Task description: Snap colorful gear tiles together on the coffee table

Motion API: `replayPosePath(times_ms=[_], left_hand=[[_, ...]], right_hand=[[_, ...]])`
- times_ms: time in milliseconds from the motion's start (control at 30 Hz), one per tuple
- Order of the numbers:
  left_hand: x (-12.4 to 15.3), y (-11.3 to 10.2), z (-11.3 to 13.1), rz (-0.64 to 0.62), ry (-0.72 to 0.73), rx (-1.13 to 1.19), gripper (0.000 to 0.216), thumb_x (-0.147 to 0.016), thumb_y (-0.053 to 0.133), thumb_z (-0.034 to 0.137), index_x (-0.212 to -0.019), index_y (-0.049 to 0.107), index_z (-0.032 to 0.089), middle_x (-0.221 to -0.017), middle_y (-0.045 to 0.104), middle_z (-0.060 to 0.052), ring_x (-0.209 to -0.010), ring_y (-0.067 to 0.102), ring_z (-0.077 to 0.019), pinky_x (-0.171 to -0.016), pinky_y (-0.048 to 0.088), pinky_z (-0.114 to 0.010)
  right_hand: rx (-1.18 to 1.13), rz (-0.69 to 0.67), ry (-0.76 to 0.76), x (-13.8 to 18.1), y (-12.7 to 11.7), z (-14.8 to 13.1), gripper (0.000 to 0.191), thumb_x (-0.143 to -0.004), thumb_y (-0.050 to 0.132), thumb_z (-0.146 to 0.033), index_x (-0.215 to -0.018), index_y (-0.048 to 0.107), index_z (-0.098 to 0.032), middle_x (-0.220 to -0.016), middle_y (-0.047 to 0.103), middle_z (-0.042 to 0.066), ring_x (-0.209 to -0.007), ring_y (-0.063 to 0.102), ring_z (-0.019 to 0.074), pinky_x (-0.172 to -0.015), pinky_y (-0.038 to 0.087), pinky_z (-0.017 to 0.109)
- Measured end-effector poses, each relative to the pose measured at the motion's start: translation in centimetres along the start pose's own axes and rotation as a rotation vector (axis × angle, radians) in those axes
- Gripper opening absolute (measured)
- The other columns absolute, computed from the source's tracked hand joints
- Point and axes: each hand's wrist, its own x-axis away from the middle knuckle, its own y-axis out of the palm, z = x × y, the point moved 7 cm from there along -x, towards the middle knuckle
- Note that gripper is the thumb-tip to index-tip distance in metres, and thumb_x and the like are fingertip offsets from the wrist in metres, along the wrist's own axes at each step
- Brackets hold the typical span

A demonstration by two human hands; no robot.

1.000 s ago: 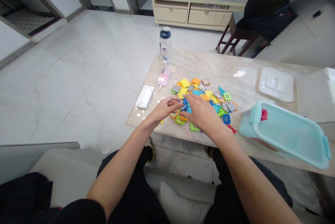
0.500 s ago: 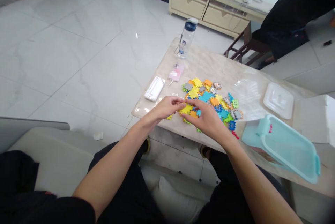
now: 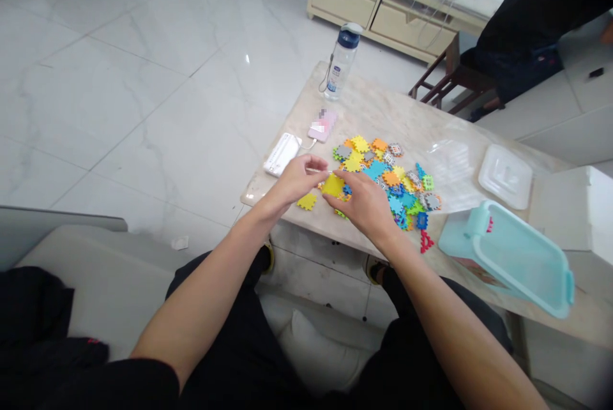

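My right hand (image 3: 366, 202) has its thumb and fingers closed on the edges of a yellow puzzle tile (image 3: 334, 184). Touching or nearly touching that tile is my left hand (image 3: 301, 179), fingers pinched together on a thin whitish piece (image 3: 318, 171) that shows only as an edge. Whether the two pieces are joined, I cannot tell. A second yellow tile (image 3: 306, 201) lies flat below my left hand. Just beyond my right hand spreads a pile of interlocking tiles (image 3: 376, 169) in blue, orange, grey, green and yellow, partly hidden by the hand.
On the table (image 3: 383, 100) stand a water bottle (image 3: 339, 68), a white power bank (image 3: 282, 154) cabled to a pink phone (image 3: 322, 126), a teal bin (image 3: 507, 263), a white lid (image 3: 506, 175) and a white box (image 3: 565, 205). A person (image 3: 522, 39) in dark clothes is at the far right.
My hands have shifted slightly left and up in view. The yellow tile between them now shows more of its face, and another yellow tile on the table has come into fuller sight.
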Motion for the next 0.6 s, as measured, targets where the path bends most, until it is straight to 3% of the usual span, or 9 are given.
replayPosePath(times_ms=[133,200,300,433,600], left_hand=[[0.0,-6.4,2.5,0.458,0.133,0.066,0.030,-0.087,0.075,0.023,-0.115,0.068,0.023,-0.109,0.072,-0.007,-0.107,0.068,-0.0237,-0.091,0.056,-0.037],[0.0,-8.3,2.4,0.554,0.105,0.141,0.029,-0.088,0.072,0.027,-0.116,0.067,0.026,-0.108,0.071,-0.007,-0.105,0.067,-0.0232,-0.086,0.056,-0.035],[-0.3,-8.2,1.2,0.481,0.014,0.217,0.025,-0.086,0.073,0.033,-0.109,0.067,0.026,-0.103,0.069,-0.007,-0.098,0.066,-0.0234,-0.080,0.057,-0.035],[-0.5,-5.4,0.8,0.270,-0.018,0.253,0.022,-0.085,0.073,0.034,-0.103,0.067,0.024,-0.102,0.067,-0.009,-0.094,0.066,-0.0232,-0.080,0.056,-0.037],[-0.4,-4.3,1.5,0.234,-0.024,0.276,0.021,-0.085,0.073,0.031,-0.103,0.067,0.023,-0.101,0.068,-0.009,-0.092,0.064,-0.0214,-0.082,0.053,-0.036]], right_hand=[[0.152,-0.085,-0.014,-0.7,1.7,-0.3,0.044,-0.104,0.077,-0.047,-0.136,0.077,-0.017,-0.136,0.076,0.019,-0.128,0.068,0.0358,-0.109,0.055,0.047],[0.204,-0.146,-0.043,-0.9,3.1,-1.0,0.039,-0.103,0.078,-0.048,-0.125,0.080,-0.016,-0.131,0.074,0.019,-0.127,0.066,0.0355,-0.109,0.055,0.045],[0.247,-0.218,-0.077,-1.0,5.3,-2.3,0.040,-0.105,0.074,-0.052,-0.121,0.080,-0.016,-0.128,0.073,0.019,-0.126,0.064,0.0348,-0.106,0.054,0.044],[0.289,-0.262,-0.083,-0.9,7.7,-3.4,0.041,-0.108,0.070,-0.052,-0.122,0.079,-0.015,-0.129,0.072,0.019,-0.127,0.063,0.0339,-0.106,0.053,0.043],[0.300,-0.259,-0.067,-1.2,9.3,-3.6,0.041,-0.108,0.070,-0.051,-0.123,0.079,-0.013,-0.133,0.071,0.020,-0.129,0.062,0.0340,-0.105,0.054,0.043]])
